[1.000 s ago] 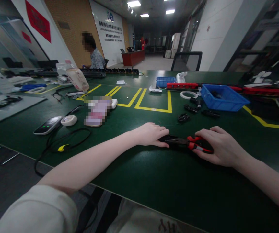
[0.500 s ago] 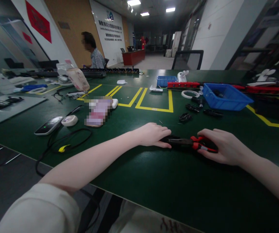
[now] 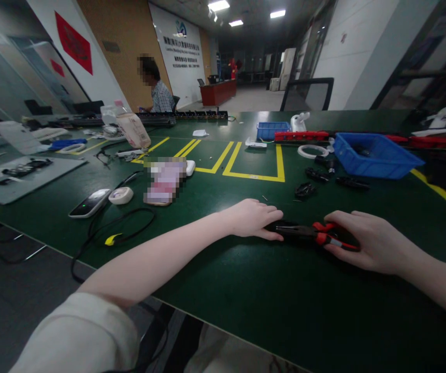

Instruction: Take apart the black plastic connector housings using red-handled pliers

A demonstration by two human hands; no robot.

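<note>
At the middle of the green desk, one pair of needle-nose pliers sits in your right hand, the grip wrapped round its red handles, while your left hand pinches one black piece by the pliers' nose, too dark to identify. The pliers should feel rigid and weighty, surest held well back on those handles; the piece looks light, best pinched at its end. Beyond, you have two blue bins and one bottle.
</note>
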